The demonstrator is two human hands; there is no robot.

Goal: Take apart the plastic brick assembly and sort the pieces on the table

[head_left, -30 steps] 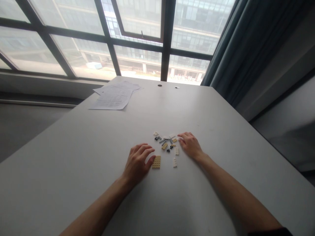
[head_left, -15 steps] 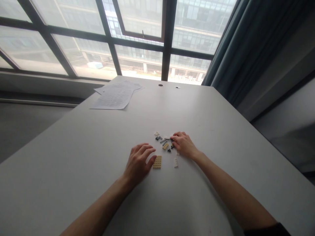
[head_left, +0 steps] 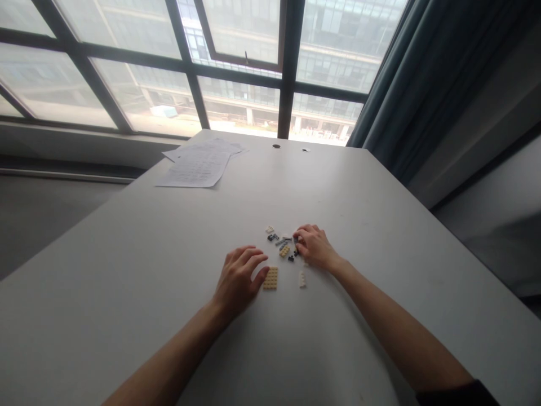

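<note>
two bare hands work over a white, smooth tabletop [head_left: 127,293]. picture a clock laid on the loose scatter of small plastic building pieces [head_left: 283,247], twelve pointing to the window [head_left: 240,96].

the right hand [head_left: 313,246] sits at three o'clock, fingers curled and thumb drawn near the index finger, a narrow gap at the scatter's edge. something grey shows by the fingertips; whether it is gripped or only touched, i cannot tell. the left hand [head_left: 240,273] rests at eight o'clock, loosely spread and gripping nothing, its thumb at the left edge of a tan, rectangular, studded plastic plate [head_left: 270,278]. that plate lies flat at seven o'clock; touching or just above, the thumb's contact is unclear.

within the scatter are a smaller tan studded plastic piece [head_left: 284,251], slim grey plastic bars [head_left: 280,243] and a small black plastic piece [head_left: 291,259]. a narrow white plastic piece [head_left: 302,279] lies apart at five o'clock. white printed paper sheets [head_left: 198,166] lie at ten o'clock, well apart.

to handle this well, the right thumb and index should pinch one piece by its sides, the other fingers lifted so neighbours are not swept along. a light left thumb would steady the plate.
</note>
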